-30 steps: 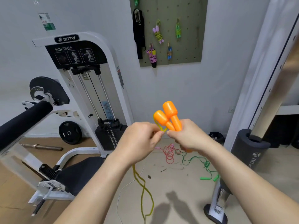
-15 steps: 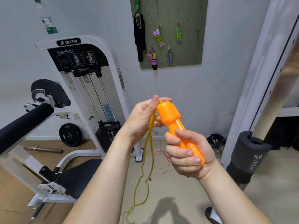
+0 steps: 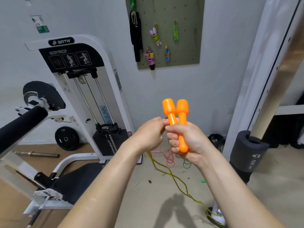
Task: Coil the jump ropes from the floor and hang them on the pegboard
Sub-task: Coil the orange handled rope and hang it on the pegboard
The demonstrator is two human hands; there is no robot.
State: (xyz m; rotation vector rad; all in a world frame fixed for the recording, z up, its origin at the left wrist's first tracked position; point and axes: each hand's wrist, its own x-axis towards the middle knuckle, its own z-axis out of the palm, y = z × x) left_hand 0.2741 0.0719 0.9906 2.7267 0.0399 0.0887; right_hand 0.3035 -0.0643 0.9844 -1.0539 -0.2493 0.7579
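Note:
My right hand grips two orange jump-rope handles side by side, upright, at chest height. My left hand is closed on the yellow rope just beside the handles; the rope hangs down and trails twisted across the floor to the lower right. A red rope with a pink handle and a green rope lie loose on the floor beyond my hands. The olive pegboard on the wall ahead holds several coiled ropes and a black strap.
A white biceps/triceps weight machine with black seat stands at left, a weight plate and a bar on the floor behind it. A white rack post with a black foam pad stands at right. Beige floor lies between.
My left hand has dropped from beside the handle tops to level with my right hand, pulling the yellow rope down. Both handles now stand upright, side by side.

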